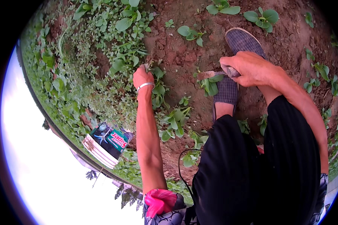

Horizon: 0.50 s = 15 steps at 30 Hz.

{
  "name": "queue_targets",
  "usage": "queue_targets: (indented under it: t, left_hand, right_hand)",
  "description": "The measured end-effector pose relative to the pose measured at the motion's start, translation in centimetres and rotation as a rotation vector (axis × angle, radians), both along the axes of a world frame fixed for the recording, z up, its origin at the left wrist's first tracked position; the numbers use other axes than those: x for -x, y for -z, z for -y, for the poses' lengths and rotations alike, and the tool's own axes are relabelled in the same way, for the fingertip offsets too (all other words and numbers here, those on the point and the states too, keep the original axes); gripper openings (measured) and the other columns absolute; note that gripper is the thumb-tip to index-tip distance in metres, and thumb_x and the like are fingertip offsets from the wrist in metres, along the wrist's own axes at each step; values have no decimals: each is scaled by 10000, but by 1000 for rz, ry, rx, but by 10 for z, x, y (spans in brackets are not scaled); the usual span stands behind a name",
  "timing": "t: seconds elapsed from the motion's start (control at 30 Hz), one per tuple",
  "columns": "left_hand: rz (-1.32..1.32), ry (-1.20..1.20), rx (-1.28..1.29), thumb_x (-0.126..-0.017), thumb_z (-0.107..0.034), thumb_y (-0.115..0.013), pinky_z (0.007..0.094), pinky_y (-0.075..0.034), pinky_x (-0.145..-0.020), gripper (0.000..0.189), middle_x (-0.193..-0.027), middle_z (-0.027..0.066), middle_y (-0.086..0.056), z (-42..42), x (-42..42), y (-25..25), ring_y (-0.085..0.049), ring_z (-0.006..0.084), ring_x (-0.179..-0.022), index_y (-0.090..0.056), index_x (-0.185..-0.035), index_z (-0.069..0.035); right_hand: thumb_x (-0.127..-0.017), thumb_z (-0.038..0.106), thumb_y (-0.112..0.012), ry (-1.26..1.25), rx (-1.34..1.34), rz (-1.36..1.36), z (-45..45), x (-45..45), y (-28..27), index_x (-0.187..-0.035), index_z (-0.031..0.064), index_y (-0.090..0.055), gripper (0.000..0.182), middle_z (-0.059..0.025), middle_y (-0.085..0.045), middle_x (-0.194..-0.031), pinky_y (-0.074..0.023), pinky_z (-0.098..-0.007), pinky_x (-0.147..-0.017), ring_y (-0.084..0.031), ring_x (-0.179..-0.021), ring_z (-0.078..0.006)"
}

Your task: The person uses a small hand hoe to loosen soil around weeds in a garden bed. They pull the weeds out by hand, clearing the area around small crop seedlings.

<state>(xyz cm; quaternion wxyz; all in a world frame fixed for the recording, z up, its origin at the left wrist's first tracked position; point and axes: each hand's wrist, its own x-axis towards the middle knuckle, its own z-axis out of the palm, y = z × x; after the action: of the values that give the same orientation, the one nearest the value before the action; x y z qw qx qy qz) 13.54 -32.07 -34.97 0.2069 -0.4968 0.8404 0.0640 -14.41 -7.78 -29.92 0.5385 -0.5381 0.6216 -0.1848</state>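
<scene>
My left hand [143, 76], with a silver bracelet at the wrist, has its fingers closed on a small tuft of weeds [148, 65] at the edge of the dense green growth. My right hand [239, 68] grips the handle [232, 72] of a small hand tool with a flat, rusty metal blade [206, 75]. The blade lies over a leafy green seedling [209, 85] beside my shoe. Another broad-leaved plant [158, 89] grows just right of my left wrist. Whether the blade touches the soil is hard to tell.
Low weeds [84, 67] cover the ground at left. Seedlings [261, 19] stand scattered over reddish-brown soil [180, 53]. A white bucket [100, 152] with a printed dark and green side is at lower left. My checked shoes [226, 91] rest on the soil, and a black cord [180, 166] hangs by my knee.
</scene>
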Motion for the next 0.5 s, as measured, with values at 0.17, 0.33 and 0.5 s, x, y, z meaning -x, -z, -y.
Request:
queue_targets:
  t: [0.17, 0.33, 0.5]
  left_hand:
    - [36, -109, -207, -777, -380, -694, 452, -495, -751, 394, -880, 254, -653, 12, -15, 30, -625, 423, -856, -684, -935, -20]
    - [-313, -437, -515, -808, -211, -687, 348, -470, -711, 287, -807, 132, -689, 20, -36, 46, -619, 201, -714, -668, -979, 18]
    - [-420, -314, -499, -818, -136, -648, 395, -465, -621, 148, -681, 77, -610, 2, 7, 18, -577, 291, -613, -634, -918, -28]
  right_hand:
    - [-670, 19, -656, 8, -9, -5, -2, 3, 0, -844, 45, -508, 230, -168, -581, -672, -407, -484, -593, -575, -734, -421]
    - [-675, 38, -651, -11, -2, -1, -1, 2, 0, -861, 45, -519, 228, -172, -590, -685, -417, -486, -610, -581, -745, -421]
    - [-682, 48, -653, -4, -22, -10, -2, 3, 2, -852, 70, -511, 223, -152, -581, -667, -407, -478, -584, -580, -730, -411]
